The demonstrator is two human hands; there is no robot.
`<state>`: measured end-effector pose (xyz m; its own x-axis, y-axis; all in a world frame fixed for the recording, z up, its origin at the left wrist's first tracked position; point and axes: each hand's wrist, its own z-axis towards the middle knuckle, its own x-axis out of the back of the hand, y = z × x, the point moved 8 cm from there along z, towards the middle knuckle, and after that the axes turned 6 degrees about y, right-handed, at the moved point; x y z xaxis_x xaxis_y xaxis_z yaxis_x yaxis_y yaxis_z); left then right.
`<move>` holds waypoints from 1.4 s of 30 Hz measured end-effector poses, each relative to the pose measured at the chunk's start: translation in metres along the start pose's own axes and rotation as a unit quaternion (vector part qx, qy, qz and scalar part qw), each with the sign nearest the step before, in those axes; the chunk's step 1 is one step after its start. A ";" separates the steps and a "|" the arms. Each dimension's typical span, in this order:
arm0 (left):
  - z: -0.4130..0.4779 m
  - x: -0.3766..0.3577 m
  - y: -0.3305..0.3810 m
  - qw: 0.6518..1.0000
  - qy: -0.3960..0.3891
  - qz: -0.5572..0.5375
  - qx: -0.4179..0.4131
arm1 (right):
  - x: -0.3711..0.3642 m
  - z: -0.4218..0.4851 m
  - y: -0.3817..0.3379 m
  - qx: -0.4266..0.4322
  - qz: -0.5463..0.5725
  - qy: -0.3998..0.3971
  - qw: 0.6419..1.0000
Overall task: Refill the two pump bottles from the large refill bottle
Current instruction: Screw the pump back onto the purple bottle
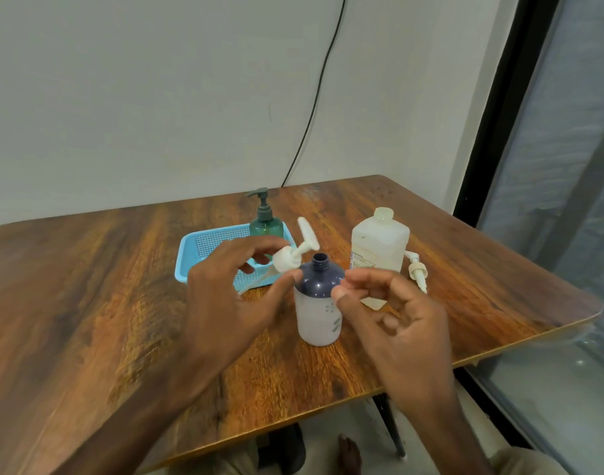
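A white pump bottle with a dark blue shoulder (318, 313) stands open-necked at the table's middle. My left hand (232, 296) holds its white pump head (293, 253) tilted just left of the neck, the dip tube trailing down toward the basket. My right hand (389, 320) hovers at the bottle's right side, fingers loosely curled and holding nothing. The large translucent refill bottle (379, 248) stands uncapped behind my right hand. A green pump bottle (265, 217) with its pump on stands in the blue basket (204, 248).
A second white pump head (418, 270) lies on the wooden table (88, 303) right of the refill bottle. The table's right edge borders a window. A black cable runs down the wall behind.
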<state>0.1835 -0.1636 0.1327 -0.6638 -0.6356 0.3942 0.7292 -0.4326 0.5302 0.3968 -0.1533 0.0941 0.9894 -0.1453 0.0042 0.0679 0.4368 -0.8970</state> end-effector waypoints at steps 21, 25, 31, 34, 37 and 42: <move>0.006 -0.061 -0.030 0.982 -0.186 0.005 0.043 | -0.001 0.085 -0.068 0.090 0.016 0.026 0.995; 0.009 -0.076 -0.028 0.973 -0.224 -0.034 0.038 | -0.005 0.104 -0.087 0.131 -0.027 0.022 0.991; 0.012 -0.082 -0.022 0.969 -0.232 -0.081 0.028 | -0.012 0.115 -0.087 0.152 -0.100 -0.018 0.983; 0.011 -0.083 -0.026 0.968 -0.233 -0.094 0.029 | -0.018 0.113 -0.078 0.149 -0.114 -0.035 0.982; 0.010 -0.085 -0.029 0.966 -0.237 -0.100 0.034 | -0.025 0.108 -0.065 0.134 -0.131 -0.055 0.981; 0.009 -0.086 -0.029 0.965 -0.237 -0.109 0.041 | -0.023 0.107 -0.070 0.148 -0.110 -0.040 0.982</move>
<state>0.2180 -0.0904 0.0903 -0.8151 -0.1640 0.5556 0.5616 -0.4590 0.6884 0.3831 -0.0850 0.2039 0.9529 -0.1992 0.2289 0.3033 0.6436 -0.7027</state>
